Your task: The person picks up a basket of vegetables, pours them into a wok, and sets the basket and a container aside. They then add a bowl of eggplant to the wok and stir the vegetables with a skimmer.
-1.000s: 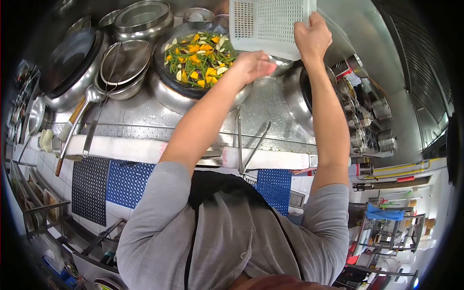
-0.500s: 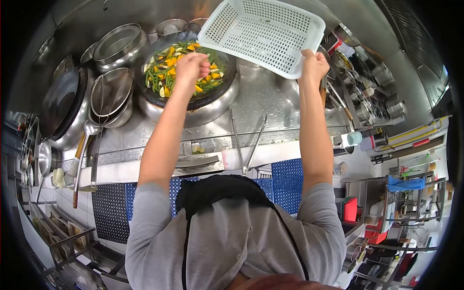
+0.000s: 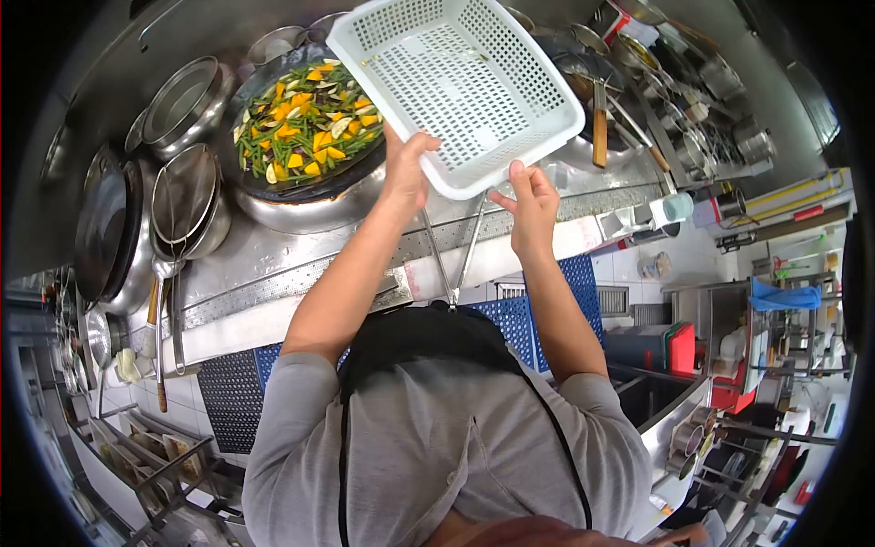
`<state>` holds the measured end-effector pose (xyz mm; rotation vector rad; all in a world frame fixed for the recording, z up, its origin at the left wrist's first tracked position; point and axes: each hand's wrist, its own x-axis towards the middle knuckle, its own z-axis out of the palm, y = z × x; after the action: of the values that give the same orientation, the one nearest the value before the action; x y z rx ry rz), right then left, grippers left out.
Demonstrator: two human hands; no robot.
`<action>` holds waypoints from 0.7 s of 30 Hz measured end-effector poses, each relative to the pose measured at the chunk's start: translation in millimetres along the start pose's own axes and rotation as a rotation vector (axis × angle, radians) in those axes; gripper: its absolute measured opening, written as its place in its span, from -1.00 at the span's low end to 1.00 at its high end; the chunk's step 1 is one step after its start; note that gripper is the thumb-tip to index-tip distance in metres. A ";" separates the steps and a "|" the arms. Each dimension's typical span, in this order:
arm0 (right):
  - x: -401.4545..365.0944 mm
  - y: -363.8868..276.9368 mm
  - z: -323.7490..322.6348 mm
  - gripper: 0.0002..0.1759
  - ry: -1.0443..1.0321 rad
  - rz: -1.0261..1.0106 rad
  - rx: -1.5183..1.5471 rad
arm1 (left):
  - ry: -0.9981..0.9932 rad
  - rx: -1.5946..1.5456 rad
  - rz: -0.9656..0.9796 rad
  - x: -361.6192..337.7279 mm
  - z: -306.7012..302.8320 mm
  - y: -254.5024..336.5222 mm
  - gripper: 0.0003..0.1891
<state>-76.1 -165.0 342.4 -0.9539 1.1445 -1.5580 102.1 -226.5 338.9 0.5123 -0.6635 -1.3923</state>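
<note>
A white plastic basket [image 3: 469, 87] with perforated sides is tilted toward me above the counter, with only small scraps in it. My left hand [image 3: 408, 170] grips its near left corner, thumb over the rim. At the near right rim, my right hand [image 3: 532, 202] pinches the edge between thumb and fingers. To the left, a large black wok [image 3: 355, 162] holds a spread of cut vegetables [image 3: 305, 123]: green beans, orange pieces and pale slices. Below the basket, metal tongs [image 3: 454, 273] lie spread over the counter's front edge.
Left of the wok stand a stacked strainer and pot [image 3: 187, 201], a ladle [image 3: 162, 273] and dark woks [image 3: 105, 223] on edge. A wooden-handled pan [image 3: 599, 128] sits to the right. Blue perforated mats [image 3: 579, 292] lie on the floor.
The basket has come down closer to me and turned. My left hand has left the area over the vegetables and taken the basket's near left corner; my right hand has moved inward along the rim.
</note>
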 end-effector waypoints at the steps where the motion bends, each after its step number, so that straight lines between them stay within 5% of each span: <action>1: -0.7 2.2 -9.0 -0.78 0.002 -0.041 -0.066 | 0.004 0.023 0.008 0.3 1.9 5.4 0.01; 7: 5.6 39.5 -76.0 -0.72 0.132 -0.229 -0.365 | -0.002 0.519 0.230 11.3 40.7 36.7 0.09; 11: 9.0 55.3 -99.0 -0.73 0.186 -0.178 -0.384 | -0.007 1.586 0.509 21.6 54.3 40.9 0.06; 15: 14.9 75.3 -122.0 -0.72 0.122 -0.122 -0.495 | -0.141 2.005 0.687 11.8 93.2 33.7 0.07; 21: 20.2 92.9 -141.8 -0.70 0.133 -0.014 -0.498 | -0.302 2.162 0.890 20.7 104.0 25.1 0.10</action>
<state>-192.1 -163.0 217.2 -1.1915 1.6703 -1.3872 49.2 -238.4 433.4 1.3423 -2.1818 0.6160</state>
